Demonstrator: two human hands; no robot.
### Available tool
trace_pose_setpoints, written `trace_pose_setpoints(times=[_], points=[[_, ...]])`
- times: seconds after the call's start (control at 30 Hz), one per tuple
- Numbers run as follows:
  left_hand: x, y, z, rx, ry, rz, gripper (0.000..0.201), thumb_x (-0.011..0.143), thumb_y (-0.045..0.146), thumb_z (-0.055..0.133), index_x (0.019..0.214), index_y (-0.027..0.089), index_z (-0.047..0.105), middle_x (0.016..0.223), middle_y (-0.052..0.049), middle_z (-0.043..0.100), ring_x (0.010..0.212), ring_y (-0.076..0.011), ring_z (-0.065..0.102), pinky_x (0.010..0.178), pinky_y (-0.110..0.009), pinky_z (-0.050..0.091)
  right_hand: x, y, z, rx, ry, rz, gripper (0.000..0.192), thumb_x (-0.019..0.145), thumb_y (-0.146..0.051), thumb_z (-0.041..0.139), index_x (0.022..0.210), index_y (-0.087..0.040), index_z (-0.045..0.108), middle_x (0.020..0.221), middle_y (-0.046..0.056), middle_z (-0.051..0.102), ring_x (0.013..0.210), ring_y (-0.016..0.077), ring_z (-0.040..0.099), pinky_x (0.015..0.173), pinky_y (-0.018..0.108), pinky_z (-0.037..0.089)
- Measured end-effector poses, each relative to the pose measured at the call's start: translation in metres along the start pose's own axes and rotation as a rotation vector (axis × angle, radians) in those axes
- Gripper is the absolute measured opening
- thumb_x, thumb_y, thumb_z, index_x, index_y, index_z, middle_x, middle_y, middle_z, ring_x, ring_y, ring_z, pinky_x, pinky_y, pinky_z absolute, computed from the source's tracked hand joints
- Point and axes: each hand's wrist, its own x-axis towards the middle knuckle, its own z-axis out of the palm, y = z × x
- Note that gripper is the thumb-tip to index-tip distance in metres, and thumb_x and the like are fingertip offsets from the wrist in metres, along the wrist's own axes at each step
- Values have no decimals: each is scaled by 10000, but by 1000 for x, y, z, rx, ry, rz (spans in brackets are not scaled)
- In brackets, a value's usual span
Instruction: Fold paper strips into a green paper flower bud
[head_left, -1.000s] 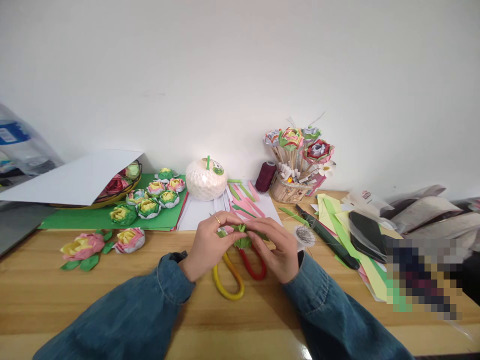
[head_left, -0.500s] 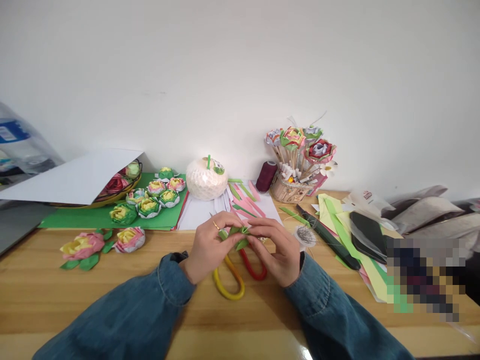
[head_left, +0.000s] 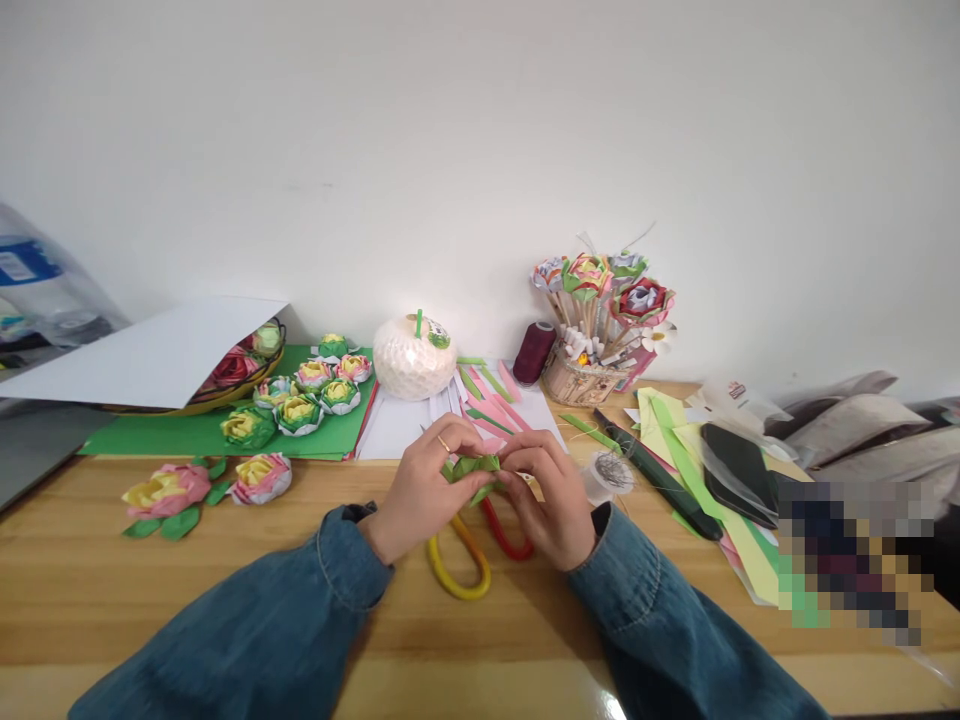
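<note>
A small piece of folded green paper (head_left: 477, 466) is held between my two hands above the table. My left hand (head_left: 426, 490) pinches it from the left, a ring on one finger. From the other side my right hand (head_left: 549, 495) has its thumb and fingers closed on the paper's right edge. Beneath them lie scissors (head_left: 459, 592) with one yellow and one red handle; their blades are mostly hidden by my hands. Pink and green paper strips (head_left: 499, 408) rest on white sheets just behind.
Several paper flowers (head_left: 298, 412) sit on green card (head_left: 165, 432) at left, two more (head_left: 166, 490) nearer. A foam-wrapped round object (head_left: 415, 358), thread spool (head_left: 534, 353), flower basket (head_left: 581, 382), pin tub (head_left: 609, 476), green-black tool (head_left: 652, 475) and phone-like black object (head_left: 739, 470) stand or lie around.
The green paper has turned in my fingers: its pleated fan-like end no longer shows and a broader folded face does. My hands have barely shifted.
</note>
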Motion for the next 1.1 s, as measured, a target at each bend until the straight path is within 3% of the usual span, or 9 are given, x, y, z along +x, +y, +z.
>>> trace_pose_setpoints(times=[0.2, 0.3, 0.5, 0.73, 0.93, 1.1], points=[[0, -1, 0, 10, 4, 15, 220, 662, 60, 613, 685, 183, 432, 716, 17, 455, 697, -113, 463, 642, -239, 385, 0, 3, 1, 29, -27, 22, 130, 812, -72, 450, 778, -197, 458, 807, 42, 502, 760, 152, 504, 659, 286, 437], [1, -1, -2, 8, -56, -32, 192, 672, 69, 598, 662, 179, 440, 701, 16, 456, 688, -115, 454, 641, -244, 382, 0, 4, 1, 63, -56, 48, 117, 818, -83, 449, 773, -191, 455, 804, 43, 498, 773, 152, 495, 668, 282, 428], [6, 1, -7, -134, -190, -229, 51, 691, 178, 604, 700, 159, 558, 757, -14, 505, 735, -131, 496, 666, -259, 416, 1, 8, 2, 158, -51, 199, 96, 849, -164, 427, 756, -188, 430, 758, 25, 467, 715, 143, 455, 639, 276, 397], [10, -2, -9, -424, -237, -566, 118, 664, 233, 625, 683, 136, 563, 651, 18, 542, 600, -93, 485, 576, -224, 406, 2, 13, 2, 474, -114, 505, 157, 810, -327, 524, 768, -184, 474, 702, -12, 471, 646, 110, 457, 602, 243, 397], [10, -4, -11, -569, -253, -658, 171, 623, 264, 672, 682, 127, 588, 619, 11, 551, 565, -87, 488, 525, -212, 402, 9, 11, -2, 720, -168, 671, 248, 677, -354, 668, 704, -168, 506, 663, -31, 505, 598, 88, 481, 573, 226, 420], [9, -4, -12, -602, -245, -673, 172, 599, 243, 690, 672, 127, 585, 615, 16, 555, 551, -79, 490, 529, -212, 391, 9, 10, -3, 805, -164, 700, 245, 665, -323, 685, 670, -164, 499, 638, -36, 527, 571, 75, 500, 563, 216, 437]])
